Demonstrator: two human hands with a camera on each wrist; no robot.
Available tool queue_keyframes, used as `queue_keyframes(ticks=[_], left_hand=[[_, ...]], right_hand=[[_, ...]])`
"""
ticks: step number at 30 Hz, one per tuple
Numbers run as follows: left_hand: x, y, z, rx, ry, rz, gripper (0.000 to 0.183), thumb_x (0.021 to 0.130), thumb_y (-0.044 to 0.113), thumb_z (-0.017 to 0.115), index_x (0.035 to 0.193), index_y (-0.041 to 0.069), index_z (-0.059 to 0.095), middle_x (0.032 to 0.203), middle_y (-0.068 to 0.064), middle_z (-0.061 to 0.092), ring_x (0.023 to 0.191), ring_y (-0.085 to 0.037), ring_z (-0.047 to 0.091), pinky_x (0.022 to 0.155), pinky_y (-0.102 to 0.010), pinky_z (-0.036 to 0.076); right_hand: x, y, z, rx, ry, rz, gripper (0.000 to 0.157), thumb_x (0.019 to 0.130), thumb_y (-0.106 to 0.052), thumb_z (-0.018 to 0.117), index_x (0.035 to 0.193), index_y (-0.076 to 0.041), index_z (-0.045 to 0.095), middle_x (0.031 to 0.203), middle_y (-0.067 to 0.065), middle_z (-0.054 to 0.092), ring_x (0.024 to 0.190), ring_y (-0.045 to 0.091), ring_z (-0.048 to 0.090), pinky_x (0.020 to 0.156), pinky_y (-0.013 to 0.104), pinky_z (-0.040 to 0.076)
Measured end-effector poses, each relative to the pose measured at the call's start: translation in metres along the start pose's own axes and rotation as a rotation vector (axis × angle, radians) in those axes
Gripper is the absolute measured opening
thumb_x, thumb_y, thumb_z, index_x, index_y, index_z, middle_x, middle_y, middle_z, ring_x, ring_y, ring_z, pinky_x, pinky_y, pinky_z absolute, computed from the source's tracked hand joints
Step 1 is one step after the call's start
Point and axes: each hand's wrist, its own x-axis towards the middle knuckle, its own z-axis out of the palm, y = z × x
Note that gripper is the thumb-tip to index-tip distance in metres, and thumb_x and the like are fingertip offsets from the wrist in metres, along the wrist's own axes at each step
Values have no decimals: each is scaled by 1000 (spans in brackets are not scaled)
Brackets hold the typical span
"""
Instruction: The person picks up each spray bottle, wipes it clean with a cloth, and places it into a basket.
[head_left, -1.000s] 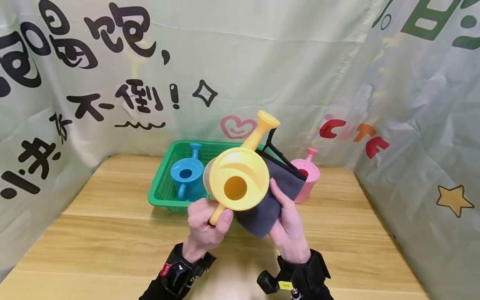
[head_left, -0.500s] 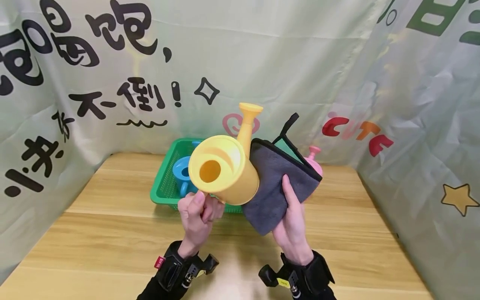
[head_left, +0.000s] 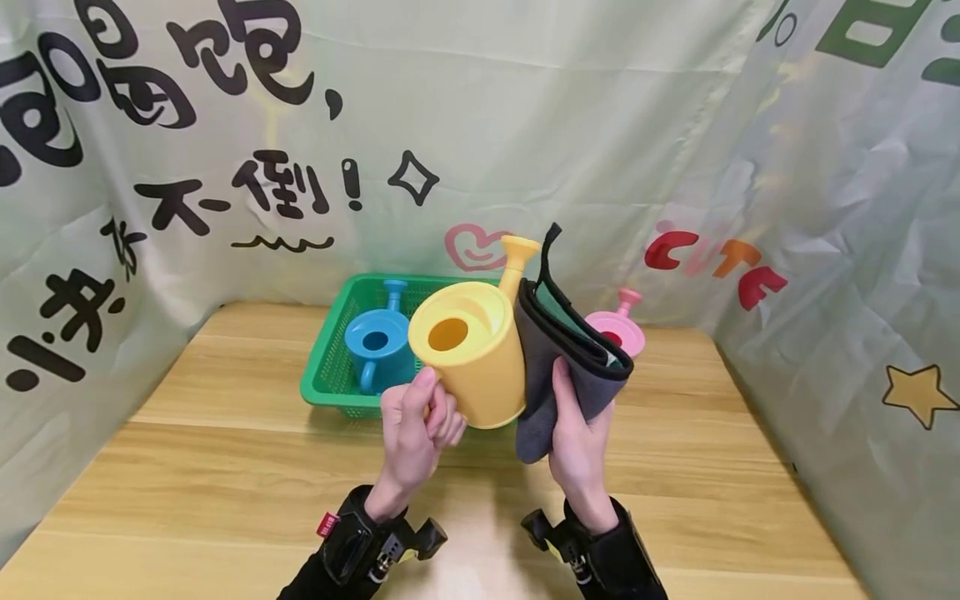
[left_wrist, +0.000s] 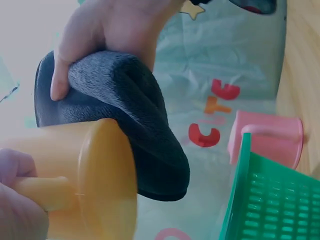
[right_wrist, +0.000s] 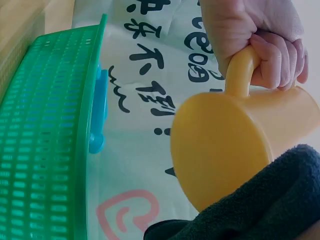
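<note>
A yellow watering can [head_left: 483,375] is held up above the table, its spout pointing away and slightly right. My left hand [head_left: 420,425] grips its handle, fingers curled round it, as the right wrist view also shows. My right hand [head_left: 581,446] holds a folded dark grey cloth [head_left: 558,367] with black edging, a green inner side and a hanging loop. In the head view the cloth lies against the can's right side. The left wrist view shows the cloth [left_wrist: 125,115] bunched in the right hand, close beside the can's base.
Behind the hands stands a green basket [head_left: 318,387] with a blue watering can [head_left: 382,358] inside. A pink watering can [head_left: 618,329] stands on the wooden table [head_left: 697,467] to the right, partly hidden by the cloth. A printed curtain [head_left: 562,125] encloses the back and sides.
The yellow can swung left and tilted, then came back right and lower, more upright. The cloth shifted right and is now folded narrower in my right hand.
</note>
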Motion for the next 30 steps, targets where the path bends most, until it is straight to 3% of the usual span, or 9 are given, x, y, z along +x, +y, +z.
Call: queue_keyframes(ticks=[8,12,19,23,27,30], left_hand=[[-1,3,-3,-59,76,-191,49,105,15,29,56,7,28,44,0,21,33,-12,16,29,-29,9],[-1,5,-5,-128,83,-287,49,105,19,29,57,9,28,45,1,21,34,-11,15,31,-28,8],[-1,7,-10,-404,43,-498,54,106,32,20,56,13,25,47,3,18,37,-8,15,36,-25,6],[-1,7,-13,-528,22,-564,54,105,38,18,56,14,23,47,4,17,37,-7,15,38,-23,7],[0,8,-17,-599,21,-601,54,104,39,19,56,15,22,47,4,17,38,-8,15,40,-22,8],[0,9,-18,-634,22,-611,53,103,39,19,56,15,22,47,5,17,38,-8,15,41,-23,8]], right_hand=[[0,2,-2,-91,-39,-49,31,94,8,50,123,-1,56,116,2,62,109,17,55,97,24,43],[1,1,-5,-211,-75,-77,31,93,9,51,122,0,57,114,2,63,107,18,56,96,23,43],[4,3,-11,-419,-179,-168,29,88,16,54,116,13,58,110,-3,64,104,17,59,93,21,45],[5,7,-14,-466,-236,-244,32,81,23,56,112,17,59,109,-5,64,102,13,60,90,20,47],[8,11,-13,-464,-363,-346,42,77,25,57,119,17,56,123,10,62,116,25,56,102,28,42],[11,12,-10,-474,-476,-450,35,89,8,55,123,16,54,131,27,53,124,40,46,109,38,34]])
